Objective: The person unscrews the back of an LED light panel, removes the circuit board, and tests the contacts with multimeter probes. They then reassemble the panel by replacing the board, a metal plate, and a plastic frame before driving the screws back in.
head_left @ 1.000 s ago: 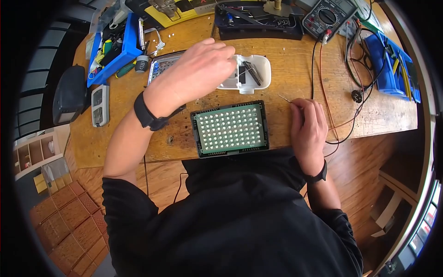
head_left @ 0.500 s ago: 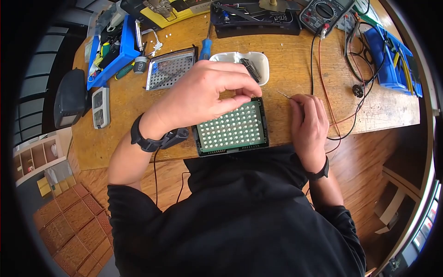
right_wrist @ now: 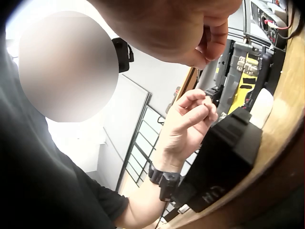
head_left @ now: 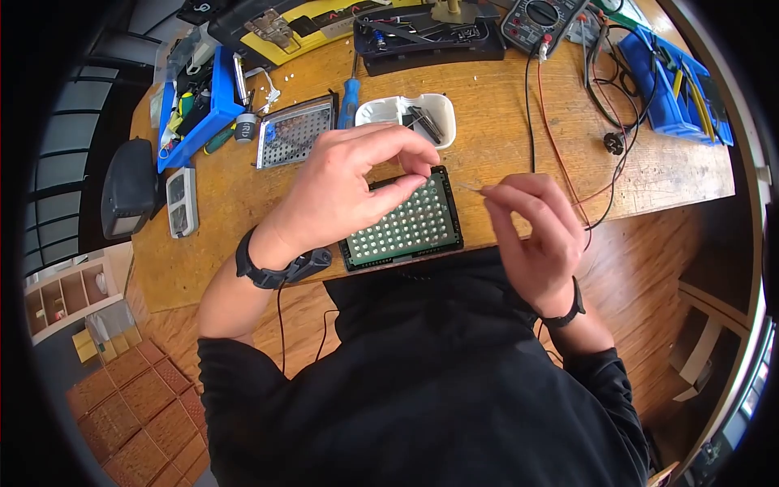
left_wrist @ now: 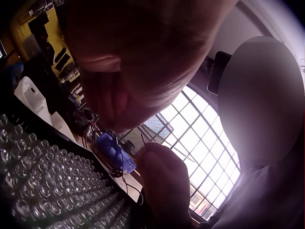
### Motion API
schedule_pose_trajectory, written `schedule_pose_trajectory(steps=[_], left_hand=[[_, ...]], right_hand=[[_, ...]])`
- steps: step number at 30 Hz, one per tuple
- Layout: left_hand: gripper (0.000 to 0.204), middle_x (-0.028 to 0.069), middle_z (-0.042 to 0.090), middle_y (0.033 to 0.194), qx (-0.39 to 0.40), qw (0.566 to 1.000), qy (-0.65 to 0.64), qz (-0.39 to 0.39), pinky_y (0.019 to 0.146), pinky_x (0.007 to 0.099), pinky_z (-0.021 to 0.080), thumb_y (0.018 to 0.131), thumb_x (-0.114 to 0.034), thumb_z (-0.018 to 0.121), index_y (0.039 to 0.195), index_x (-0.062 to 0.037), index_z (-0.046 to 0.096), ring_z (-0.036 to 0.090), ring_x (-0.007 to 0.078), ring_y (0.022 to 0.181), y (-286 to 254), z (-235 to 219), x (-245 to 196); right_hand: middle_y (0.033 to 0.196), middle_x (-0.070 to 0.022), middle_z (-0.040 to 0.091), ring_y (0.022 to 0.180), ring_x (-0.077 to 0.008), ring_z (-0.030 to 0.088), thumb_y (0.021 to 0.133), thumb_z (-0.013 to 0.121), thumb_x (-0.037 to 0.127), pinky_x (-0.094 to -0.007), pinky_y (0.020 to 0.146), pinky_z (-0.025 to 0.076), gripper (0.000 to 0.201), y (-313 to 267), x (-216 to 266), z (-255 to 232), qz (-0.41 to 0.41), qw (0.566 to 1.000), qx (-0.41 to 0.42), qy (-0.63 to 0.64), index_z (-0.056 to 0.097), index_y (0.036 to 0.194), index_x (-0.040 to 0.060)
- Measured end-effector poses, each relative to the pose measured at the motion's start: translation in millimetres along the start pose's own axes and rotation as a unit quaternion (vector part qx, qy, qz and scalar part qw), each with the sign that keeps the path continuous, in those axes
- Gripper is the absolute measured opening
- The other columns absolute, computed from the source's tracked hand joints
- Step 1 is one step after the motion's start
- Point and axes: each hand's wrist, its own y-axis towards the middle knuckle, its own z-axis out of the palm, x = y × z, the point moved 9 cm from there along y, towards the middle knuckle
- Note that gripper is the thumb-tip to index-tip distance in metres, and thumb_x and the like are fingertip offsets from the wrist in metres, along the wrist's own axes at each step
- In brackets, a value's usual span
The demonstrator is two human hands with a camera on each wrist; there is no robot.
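A green board (head_left: 406, 230) with rows of clear domed lights sits in a black frame at the table's front edge. Over its upper left part is my left hand (head_left: 349, 183), thumb and index fingertips brought close together; whether something tiny is between them cannot be made out. To the right of the board my right hand (head_left: 540, 235) pinches a thin metal piece (head_left: 470, 188), its tip pointing left. The left wrist view shows this thin piece (left_wrist: 143, 139) rising from the right hand's (left_wrist: 167, 176) fingertips. In the right wrist view the left hand (right_wrist: 183, 126) is raised beside the black frame (right_wrist: 224, 162).
Behind the board stand a white container (head_left: 448, 122) with dark pieces, a blue-handled screwdriver (head_left: 349, 101) and a perforated tray (head_left: 296, 134). Blue bins (head_left: 227, 97) flank the table. A multimeter (head_left: 527, 32) with red and black leads lies at the back right.
My left hand has come from the white container down over the board, its thumb and fingertips drawing together. My right hand has lifted and moved slightly left with the thin piece.
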Motion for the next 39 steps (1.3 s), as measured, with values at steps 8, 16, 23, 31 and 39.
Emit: schedule_pose_trajectory(steps=[8, 16, 23, 31, 39], left_hand=[[0.029, 0.0068, 0.08, 0.101, -0.026, 1.0, -0.011, -0.014, 0.087, 0.0315, 0.062, 0.087, 0.007, 0.082, 0.114, -0.0023, 0.075, 0.08, 0.0184, 0.096, -9, -4, -12], [0.029, 0.0068, 0.08, 0.101, -0.028, 1.0, 0.0, -0.004, 0.086, 0.0316, 0.062, 0.087, 0.007, 0.083, 0.113, -0.0023, 0.075, 0.081, 0.0186, 0.096, -10, -4, -15], [0.028, 0.0076, 0.08, 0.101, -0.024, 1.0, 0.008, -0.002, 0.085, 0.0319, 0.061, 0.087, 0.007, 0.083, 0.113, -0.0017, 0.075, 0.081, 0.0195, 0.095, -9, -3, -15], [0.029, 0.0082, 0.079, 0.099, -0.019, 0.999, 0.038, 0.025, 0.082, 0.0325, 0.061, 0.087, 0.009, 0.081, 0.113, -0.0013, 0.074, 0.08, 0.0213, 0.094, -9, 0, -17], [0.033, 0.0086, 0.078, 0.096, -0.024, 0.996, 0.072, 0.054, 0.079, 0.0349, 0.061, 0.084, 0.009, 0.082, 0.113, -0.003, 0.073, 0.079, 0.0243, 0.091, -9, 2, -22]], right_hand=[[0.101, -0.0105, 0.072, 0.086, -0.0237, 0.074, 0.084, 0.084, -0.013, -0.0333, 0.071, 0.061, 0.028, -2, 5, 16, 0.006, 1.0, 0.019, 0.019, 0.079, 0.108, 0.0008], [0.101, -0.0105, 0.072, 0.085, -0.0235, 0.074, 0.084, 0.084, -0.012, -0.0332, 0.071, 0.061, 0.028, -4, 7, 17, -0.008, 1.0, 0.018, 0.007, 0.079, 0.108, 0.0011], [0.101, -0.0105, 0.072, 0.085, -0.0237, 0.073, 0.083, 0.084, -0.012, -0.0335, 0.071, 0.06, 0.028, -4, 7, 17, -0.011, 1.0, 0.018, 0.008, 0.079, 0.108, 0.001], [0.1, -0.0114, 0.072, 0.087, -0.0259, 0.073, 0.083, 0.084, -0.011, -0.0353, 0.073, 0.06, 0.028, -3, 8, 18, -0.014, 1.0, 0.018, 0.005, 0.079, 0.108, 0.0005], [0.101, -0.0118, 0.072, 0.089, -0.0273, 0.073, 0.081, 0.084, -0.012, -0.0359, 0.075, 0.059, 0.029, -3, 11, 19, -0.025, 0.999, 0.019, 0.009, 0.079, 0.108, -0.0005]])
